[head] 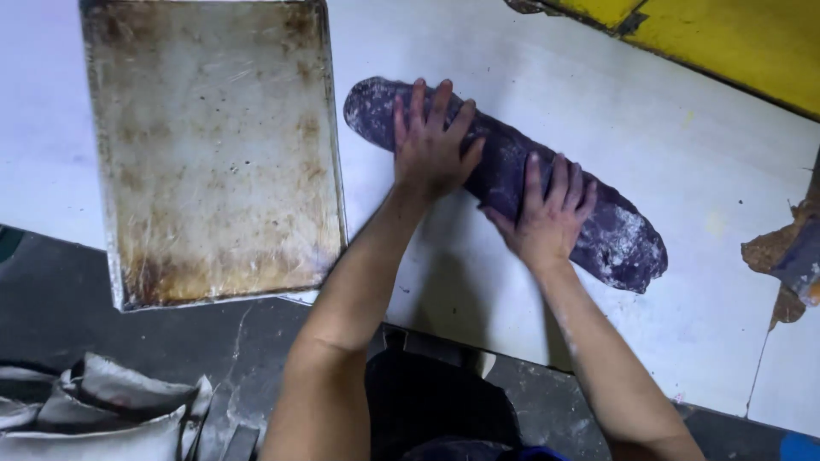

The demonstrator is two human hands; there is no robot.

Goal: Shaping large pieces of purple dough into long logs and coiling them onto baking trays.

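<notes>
Broadly, most of the head view is taken up by a white worktable [649,145], its surface dusted and scuffed, with a chipped patch [781,256] of brown showing at the right edge. A yellow surface [735,38] is seen beyond the table at the upper right. On the left part of the table a large rectangular metal baking tray [213,149] is laid flat; its bottom is stained brown and worn, and its near corner hangs slightly past the table edge. Below the table a dark floor [51,299] is seen, with folded grey sacks [102,410] at the lower left.

Just to the right of the tray, and apart from it, a long roll of dark purple dough [504,183] is laid slantwise on the table, running from the upper left down to the lower right. Its surface is speckled with flour, most thickly at the lower right end.

Both hands are pressed flat on top of the roll. The left hand [431,145] is set on the upper left part, palm down, with its fingers spread apart and stretched over the dough rather than closed around it. The right hand [551,213] is laid on the middle part, just beside the left one, its fingers likewise extended and slightly parted across the roll. Nothing is clasped by either hand; only the dough is touched.
</notes>
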